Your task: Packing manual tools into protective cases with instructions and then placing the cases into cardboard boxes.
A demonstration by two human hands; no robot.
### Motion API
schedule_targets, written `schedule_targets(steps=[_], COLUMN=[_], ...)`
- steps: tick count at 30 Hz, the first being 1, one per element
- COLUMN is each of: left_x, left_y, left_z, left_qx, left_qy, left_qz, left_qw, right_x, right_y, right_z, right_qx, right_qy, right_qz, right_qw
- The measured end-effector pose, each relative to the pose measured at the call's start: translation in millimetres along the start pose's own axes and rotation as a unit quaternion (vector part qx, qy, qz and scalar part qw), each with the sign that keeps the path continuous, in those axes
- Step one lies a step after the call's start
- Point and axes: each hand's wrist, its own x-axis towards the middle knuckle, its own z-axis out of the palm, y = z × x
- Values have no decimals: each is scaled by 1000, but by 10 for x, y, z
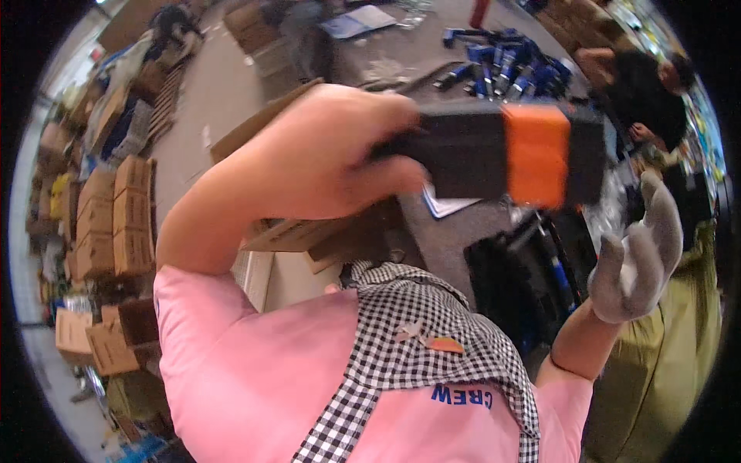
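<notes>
- left hand (351, 143) has a grip on a motion-blurred black box (467, 147) at 2 o'clock, some fingers hidden
- boxy shape, orange band (538, 154)
- fabric-gloved right hand (641, 258), 3 o'clock, fingers loosely spread

My left hand (340, 147) blurred, its fingers hiding one end of the black box (482, 150), itself smeared. The blue objects (505, 65) heaped beyond were too indistinct to identify. The lower edge cut off my checked apron (417, 339).
</notes>
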Motion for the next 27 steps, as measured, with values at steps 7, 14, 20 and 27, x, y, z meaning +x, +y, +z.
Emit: schedule_targets(steps=[7,14,20,27], left_x=[-1412,-1995,-2246,-2152], left_y=[-1037,-1882,-2316,-2684], left_z=[-17,1421,2518,2690], left_qx=[-59,-3,11,-66], left_qy=[51,-124,-299,-466], left_qz=[-484,-493,-422,-404], left_qw=[872,861,856,785], right_x=[-353,-490,-703,-1552], right_y=[386,620,728,557], right_z=[767,914,699,313], right_qx=[146,131,52,-34], right_qy=[-227,-269,-262,-323], right_qz=[136,254,297,336], right_qw=[953,920,917,884])
